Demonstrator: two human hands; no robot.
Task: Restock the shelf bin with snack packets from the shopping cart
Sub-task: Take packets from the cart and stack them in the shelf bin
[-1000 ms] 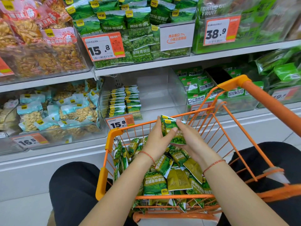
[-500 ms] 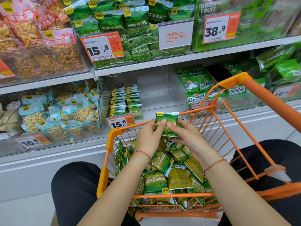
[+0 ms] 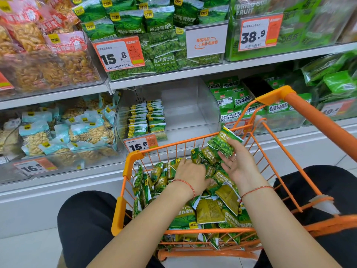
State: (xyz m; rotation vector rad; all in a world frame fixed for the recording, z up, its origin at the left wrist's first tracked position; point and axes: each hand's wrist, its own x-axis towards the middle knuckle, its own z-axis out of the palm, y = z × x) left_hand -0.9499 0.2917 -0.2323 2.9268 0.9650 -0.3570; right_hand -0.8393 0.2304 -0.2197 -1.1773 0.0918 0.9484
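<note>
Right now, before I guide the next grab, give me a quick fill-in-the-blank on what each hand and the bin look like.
1. The right hand holds a small stack of green packets above the ____ cart.
2. The left hand reaches down into the ____ of packets in the cart.
3. The clear shelf bin has packets only along its ____ side.
4. The bin's price tag reads ____.

Missing words: orange; pile; left; 15.8

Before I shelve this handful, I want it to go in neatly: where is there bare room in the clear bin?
The bin is bare right of the packet rows, across to its right wall, and behind them. Its left side is crowded. The right hand holds packets above the cart; the left hand is in the pile.
</note>
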